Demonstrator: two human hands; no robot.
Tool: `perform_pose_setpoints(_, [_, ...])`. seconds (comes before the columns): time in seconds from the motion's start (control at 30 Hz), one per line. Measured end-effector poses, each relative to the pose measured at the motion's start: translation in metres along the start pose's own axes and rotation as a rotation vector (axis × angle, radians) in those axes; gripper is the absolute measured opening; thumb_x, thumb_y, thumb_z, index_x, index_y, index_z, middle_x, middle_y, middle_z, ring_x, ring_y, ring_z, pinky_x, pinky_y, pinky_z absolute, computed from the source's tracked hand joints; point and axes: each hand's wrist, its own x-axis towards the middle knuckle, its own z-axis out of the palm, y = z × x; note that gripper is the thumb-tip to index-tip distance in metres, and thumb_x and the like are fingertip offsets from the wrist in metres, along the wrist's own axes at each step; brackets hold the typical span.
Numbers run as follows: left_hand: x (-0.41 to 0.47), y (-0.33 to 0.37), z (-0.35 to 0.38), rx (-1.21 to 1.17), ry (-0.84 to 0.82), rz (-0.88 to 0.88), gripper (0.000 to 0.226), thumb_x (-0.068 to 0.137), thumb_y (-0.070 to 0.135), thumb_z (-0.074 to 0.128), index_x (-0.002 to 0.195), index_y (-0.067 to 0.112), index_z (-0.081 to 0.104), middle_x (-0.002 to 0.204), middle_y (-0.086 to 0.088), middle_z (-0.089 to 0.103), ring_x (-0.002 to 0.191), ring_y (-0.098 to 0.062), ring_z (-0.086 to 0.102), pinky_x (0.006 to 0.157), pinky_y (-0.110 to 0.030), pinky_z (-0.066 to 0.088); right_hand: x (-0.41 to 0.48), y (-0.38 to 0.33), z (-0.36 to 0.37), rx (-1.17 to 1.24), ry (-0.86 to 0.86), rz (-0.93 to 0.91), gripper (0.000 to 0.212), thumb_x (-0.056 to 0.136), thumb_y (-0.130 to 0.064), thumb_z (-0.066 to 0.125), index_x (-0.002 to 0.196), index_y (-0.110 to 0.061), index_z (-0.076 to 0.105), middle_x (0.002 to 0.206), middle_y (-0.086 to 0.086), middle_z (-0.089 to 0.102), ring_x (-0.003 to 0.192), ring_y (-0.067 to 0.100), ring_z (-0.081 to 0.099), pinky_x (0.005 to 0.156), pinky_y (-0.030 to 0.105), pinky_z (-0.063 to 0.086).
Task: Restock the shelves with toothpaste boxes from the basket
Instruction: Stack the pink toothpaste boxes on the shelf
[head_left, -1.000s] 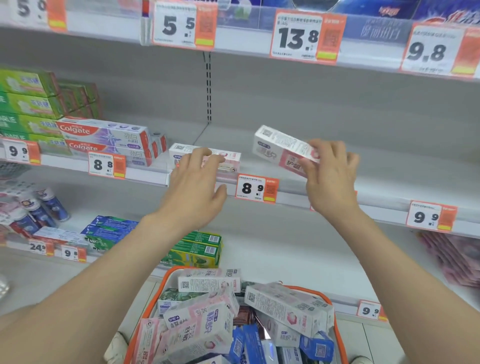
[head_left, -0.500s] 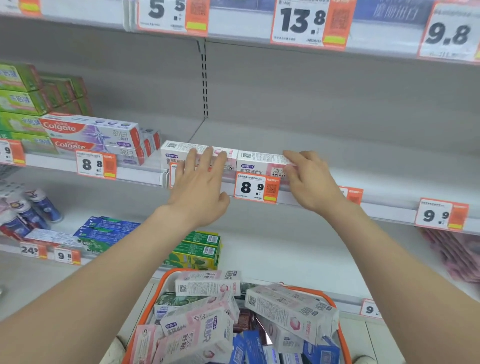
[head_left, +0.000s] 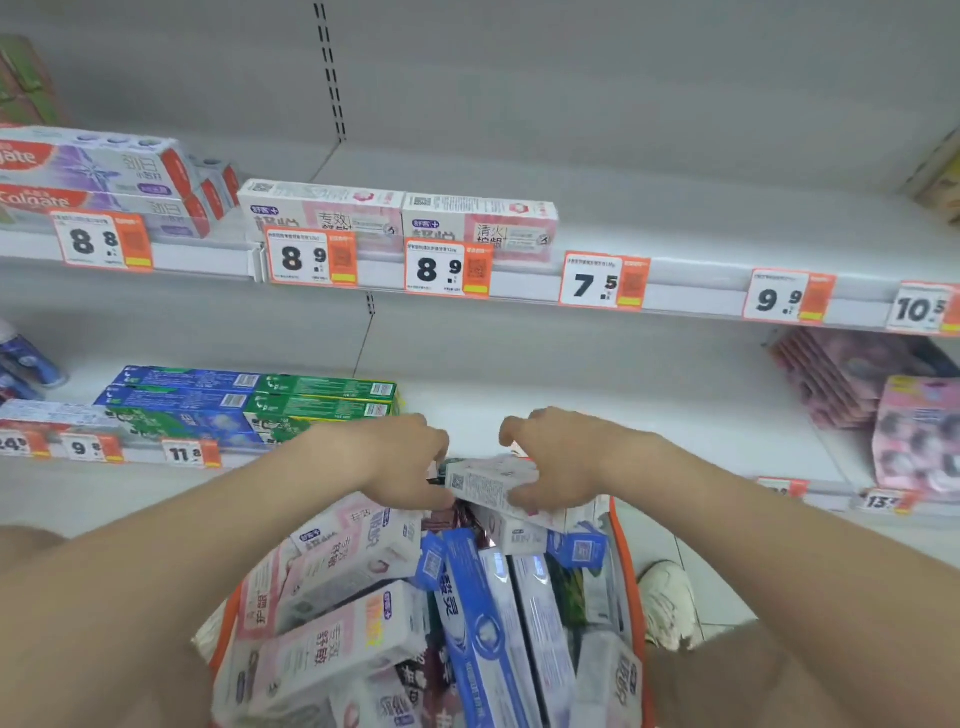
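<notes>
Fingers (head_left: 535, 501) of right hand (head_left: 566, 462) curled round white box (head_left: 485, 483), held atop pile in basket (head_left: 626, 566). Left hand (head_left: 400, 462) curled at box's left end; grip cannot be told. Two pink boxes (head_left: 322, 213) laid side by side on shelf (head_left: 701, 244) above, behind 8.9 tags (head_left: 311, 257).

Right hand (head_left: 561, 462): grips white toothpaste box (head_left: 488, 486), frame centre.
Left hand (head_left: 400, 462): at that box's 9 o'clock end, grasp unclear.
Basket (head_left: 626, 571): 6 o'clock, holding heaped cartons (head_left: 337, 639).
Shelf (head_left: 701, 228): two pink-and-white boxes (head_left: 332, 205), 11 o'clock.
</notes>
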Motion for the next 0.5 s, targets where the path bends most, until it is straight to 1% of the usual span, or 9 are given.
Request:
perform_pose_setpoints(0.03, [0.003, 0.004, 0.006, -0.055, -0.038, 0.018, 0.067, 0.095, 0.069, 0.054, 0.143, 0.022, 0.048, 0.134, -0.006, 0.051, 0.122, -0.030, 0.056, 0.097, -0.042, 0.050, 0.000, 0.006, 0.010, -0.012, -0.064, 0.041, 0.088, 0.084, -0.062, 0.072, 0.154, -0.025, 0.033, 0.136, 0.008, 0.050, 0.119, 0.033, 0.057, 0.094, 0.047, 0.053])
perform_pose_setpoints(0.1, [0.007, 0.015, 0.017, -0.067, -0.030, 0.065, 0.065, 0.096, 0.064, 0.053, 0.144, 0.021, 0.046, 0.133, -0.007, 0.050, 0.122, -0.030, 0.056, 0.098, -0.042, 0.050, 0.001, 0.020, 0.031, -0.027, -0.199, 0.109, 0.118, 0.069, -0.076, 0.077, 0.160, -0.033, 0.015, 0.144, 0.008, 0.038, 0.123, 0.034, 0.055, 0.095, 0.047, 0.053])
perform_pose_setpoints(0.17, [0.013, 0.026, 0.029, 0.037, 0.077, 0.119, 0.057, 0.099, 0.054, 0.053, 0.142, 0.017, 0.047, 0.128, -0.009, 0.050, 0.118, -0.033, 0.056, 0.097, -0.046, 0.050, 0.003, 0.035, 0.048, 0.017, -0.287, 0.148, 0.132, 0.058, -0.082, 0.080, 0.160, -0.041, 0.005, 0.150, 0.008, 0.029, 0.130, 0.034, 0.052, 0.100, 0.051, 0.052])
perform_pose_setpoints(0.2, [0.016, 0.032, 0.033, 0.074, 0.133, 0.147, 0.054, 0.099, 0.049, 0.052, 0.141, 0.016, 0.047, 0.127, -0.009, 0.051, 0.118, -0.033, 0.055, 0.098, -0.047, 0.049, 0.005, 0.042, 0.053, 0.067, -0.296, 0.165, 0.134, 0.058, -0.082, 0.080, 0.160, -0.042, 0.004, 0.150, 0.008, 0.029, 0.132, 0.034, 0.050, 0.103, 0.052, 0.051])
perform_pose_setpoints(0.27, [0.025, 0.043, 0.039, 0.068, 0.196, 0.187, 0.051, 0.100, 0.043, 0.051, 0.142, 0.016, 0.046, 0.131, -0.008, 0.051, 0.120, -0.031, 0.053, 0.100, -0.049, 0.047, 0.009, 0.050, 0.060, 0.196, -0.270, 0.180, 0.129, 0.061, -0.079, 0.081, 0.161, -0.040, 0.009, 0.143, 0.006, 0.039, 0.128, 0.030, 0.052, 0.104, 0.047, 0.050])
perform_pose_setpoints(0.33, [0.035, 0.052, 0.043, 0.019, 0.216, 0.232, 0.052, 0.100, 0.040, 0.053, 0.145, 0.017, 0.042, 0.137, -0.006, 0.050, 0.125, -0.029, 0.051, 0.101, -0.049, 0.046, 0.013, 0.053, 0.068, 0.283, -0.197, 0.160, 0.119, 0.059, -0.079, 0.079, 0.157, -0.042, 0.024, 0.133, 0.003, 0.051, 0.117, 0.024, 0.056, 0.100, 0.041, 0.053])
perform_pose_setpoints(0.37, [0.041, 0.056, 0.045, -0.007, 0.221, 0.261, 0.053, 0.101, 0.038, 0.053, 0.147, 0.017, 0.039, 0.139, -0.005, 0.050, 0.125, -0.029, 0.051, 0.101, -0.049, 0.046, 0.015, 0.053, 0.070, 0.304, -0.157, 0.141, 0.110, 0.058, -0.077, 0.077, 0.153, -0.042, 0.034, 0.129, 0.001, 0.056, 0.112, 0.022, 0.056, 0.096, 0.039, 0.054])
perform_pose_setpoints(0.43, [0.051, 0.062, 0.050, -0.051, 0.237, 0.290, 0.056, 0.101, 0.038, 0.056, 0.149, 0.018, 0.035, 0.138, -0.004, 0.052, 0.123, -0.027, 0.054, 0.099, -0.048, 0.048, 0.017, 0.053, 0.068, 0.330, -0.083, 0.101, 0.082, 0.063, -0.070, 0.072, 0.138, -0.041, 0.053, 0.112, -0.004, 0.064, 0.104, 0.019, 0.056, 0.090, 0.037, 0.055])
perform_pose_setpoints(0.5, [0.058, 0.067, 0.050, -0.107, 0.277, 0.280, 0.047, 0.101, 0.037, 0.058, 0.140, 0.017, 0.039, 0.129, -0.004, 0.055, 0.112, -0.028, 0.059, 0.091, -0.048, 0.051, 0.016, 0.051, 0.062, 0.370, -0.011, 0.077, 0.049, 0.069, -0.064, 0.069, 0.110, -0.037, 0.065, 0.093, -0.009, 0.066, 0.100, 0.019, 0.058, 0.085, 0.038, 0.056])
